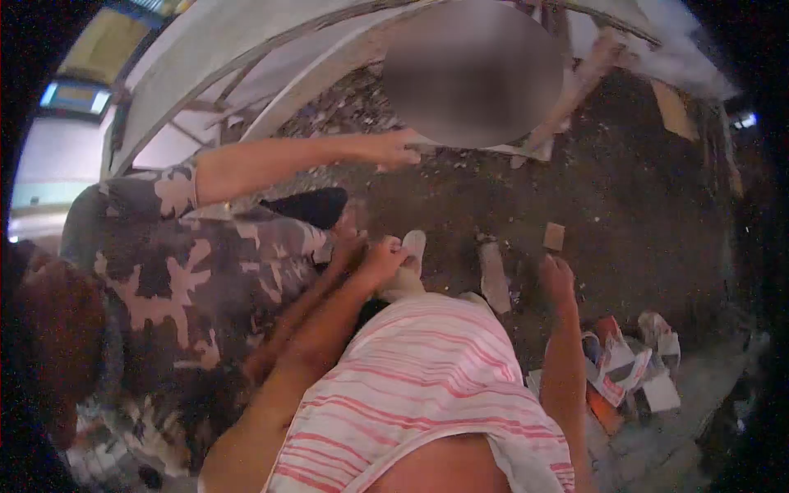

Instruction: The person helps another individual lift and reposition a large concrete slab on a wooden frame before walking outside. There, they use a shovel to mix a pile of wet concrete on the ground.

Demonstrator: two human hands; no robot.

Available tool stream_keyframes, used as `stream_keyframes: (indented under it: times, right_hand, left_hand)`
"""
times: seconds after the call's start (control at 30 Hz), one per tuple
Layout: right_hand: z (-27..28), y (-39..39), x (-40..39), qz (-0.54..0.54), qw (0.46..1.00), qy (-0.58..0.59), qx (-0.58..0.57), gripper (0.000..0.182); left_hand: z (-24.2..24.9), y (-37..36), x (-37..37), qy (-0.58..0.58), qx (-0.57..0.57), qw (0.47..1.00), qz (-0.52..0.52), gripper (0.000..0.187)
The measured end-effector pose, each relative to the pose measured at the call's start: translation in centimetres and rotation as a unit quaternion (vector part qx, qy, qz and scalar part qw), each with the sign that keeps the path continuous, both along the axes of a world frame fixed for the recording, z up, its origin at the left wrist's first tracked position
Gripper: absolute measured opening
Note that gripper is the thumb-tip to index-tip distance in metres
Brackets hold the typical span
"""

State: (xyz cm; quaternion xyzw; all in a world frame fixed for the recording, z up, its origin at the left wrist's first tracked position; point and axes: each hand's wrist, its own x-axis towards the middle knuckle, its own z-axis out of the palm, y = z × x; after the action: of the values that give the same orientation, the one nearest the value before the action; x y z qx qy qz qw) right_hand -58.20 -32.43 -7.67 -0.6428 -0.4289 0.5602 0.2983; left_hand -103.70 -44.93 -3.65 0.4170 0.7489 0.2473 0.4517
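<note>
Near the middle, left hand (pixel 382 261) pinching a pale sandal (pixel 408 267), fingers clamped on it. Right hand (pixel 557 279) hanging free, finger state unclear. Probably mid-adjustment; next, a firmer two-handed hold.

Slab (pixel 408 271): pale, whitish piece with a rounded top end, standing roughly upright on the dark dirt floor, its lower part hidden behind a pink-striped garment.
Grip: the left hand (pixel 380 261) is closed over the slab's left edge near the top; a second hand just beside it touches the same edge.
Right hand (pixel 557 279): hangs apart from the slab, fingers loose, holding nothing.
Setting: the slab sits between the two hands, near the middle of the floor, with a similar pale fragment (pixel 494 278) lying just to its right.
</note>
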Motion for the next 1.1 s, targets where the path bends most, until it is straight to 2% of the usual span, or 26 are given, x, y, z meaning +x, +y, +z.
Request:
stream_keyframes:
  times: [0.03,0.07,0.1,0.13,0.17,0.23,0.27,0.33,0.37,0.43,0.57,0.63,0.67,0.7,0.73,0.77,0.8,0.83,0.87,0.9,0.93,0.97,1.03,1.07,1.1]
  right_hand:
    - [-9.3,1.1,1.1,0.135,0.939,0.263,0.177,0.031]
    - [3.5,0.3,-5.9,0.09,0.995,0.024,0.044,0.036]
    - [11.2,-1.1,-10.0,0.133,0.988,-0.07,0.042,0.041]
    - [12.7,-2.6,-12.0,0.16,0.976,-0.121,0.082,0.041]
    - [13.7,-3.8,-13.0,0.187,0.96,-0.172,0.122,0.042]
    - [15.1,-6.8,-13.1,0.216,0.973,-0.068,0.042,0.043]
    - [13.8,-7.5,-11.6,0.216,0.973,-0.072,0.043,0.043]
    - [8.9,-9.4,-8.3,0.318,0.933,-0.149,0.083,0.044]
    - [8.1,-9.9,-6.5,0.317,0.933,-0.149,0.082,0.044]
    - [7.3,-10.8,-2.7,0.384,0.902,-0.194,-0.027,0.045]
    - [8.5,-13.5,4.6,0.426,0.884,-0.195,-0.001,0.048]
    - [5.3,-15.5,7.9,0.288,0.941,-0.141,-0.11,0.042]
    - [1.6,-16.3,10.0,0.281,0.943,-0.139,-0.116,0.042]
    - [-2.8,-17.6,11.8,0.395,0.88,-0.26,-0.038,0.036]
    - [-7.4,-18.6,13.7,0.493,0.785,-0.374,0.043,0.03]
    - [-12.3,-21.0,16.2,0.426,0.857,-0.278,0.081,0.028]
    - [-16.9,-23.4,18.6,0.362,0.91,-0.162,0.123,0.026]
    - [-21.1,-25.6,20.9,0.311,0.934,-0.05,0.167,0.025]
    - [-20.4,-26.4,20.8,0.308,0.935,-0.052,0.17,0.025]
    - [-18.7,-27.1,20.1,0.374,0.909,-0.135,0.121,0.023]
    - [-16.9,-27.8,19.6,0.437,0.871,-0.213,0.07,0.022]
    - [-13.1,-27.6,18.3,0.459,0.847,-0.265,0.032,0.022]
    - [-8.3,-27.6,16.6,0.402,0.883,-0.235,-0.051,0.024]
    - [-5.8,-27.5,15.9,0.344,0.911,-0.202,-0.103,0.025]
    - [-3.8,-27.2,15.2,0.288,0.93,-0.174,-0.152,0.026]
  left_hand:
    - [1.6,1.1,1.1,-0.005,0.01,1.0,-0.016,0.044]
    - [3.6,1.3,2.5,-0.039,0.061,0.996,-0.048,0.044]
    - [5.0,0.0,4.3,-0.075,0.105,0.988,-0.079,0.044]
    - [2.3,-0.6,5.2,-0.133,0.048,0.986,-0.084,0.044]
    - [2.6,-1.1,6.2,-0.139,0.05,0.984,-0.096,0.044]
    - [4.0,-4.3,9.1,-0.07,-0.045,0.986,-0.145,0.045]
    - [4.6,-6.0,10.5,-0.073,-0.043,0.986,-0.146,0.045]
    - [5.6,-10.2,13.0,-0.041,-0.038,0.987,-0.151,0.048]
    - [6.7,-11.4,14.0,-0.041,-0.039,0.987,-0.153,0.048]
    - [9.0,-13.6,15.6,0.037,-0.087,0.982,-0.162,0.053]
    - [9.1,-18.8,15.6,0.114,-0.104,0.982,-0.106,0.056]
    - [8.4,-19.9,14.2,0.107,-0.15,0.972,-0.143,0.053]
    - [8.3,-19.5,14.3,0.108,-0.154,0.97,-0.152,0.053]
    - [9.1,-19.4,14.0,0.115,-0.174,0.966,-0.155,0.05]
    - [9.5,-19.1,13.4,0.124,-0.191,0.961,-0.157,0.048]
    - [7.6,-19.9,11.8,0.125,-0.187,0.96,-0.164,0.048]
    - [3.7,-22.2,9.2,0.199,-0.057,0.934,-0.291,0.045]
    - [0.8,-23.9,6.9,0.265,0.077,0.872,-0.405,0.042]
    - [-0.6,-24.8,5.2,0.265,0.08,0.87,-0.407,0.042]
    - [-1.9,-25.6,3.6,0.187,-0.021,0.948,-0.256,0.041]
    - [-2.3,-26.2,3.1,0.102,-0.124,0.983,-0.091,0.041]
    - [-1.9,-26.2,3.0,0.102,-0.123,0.983,-0.091,0.041]
    - [0.7,-25.8,2.8,0.175,-0.125,0.965,-0.149,0.043]
    - [1.9,-25.6,3.1,0.174,-0.12,0.967,-0.144,0.043]
    - [3.3,-25.2,3.9,0.169,-0.163,0.968,-0.09,0.044]
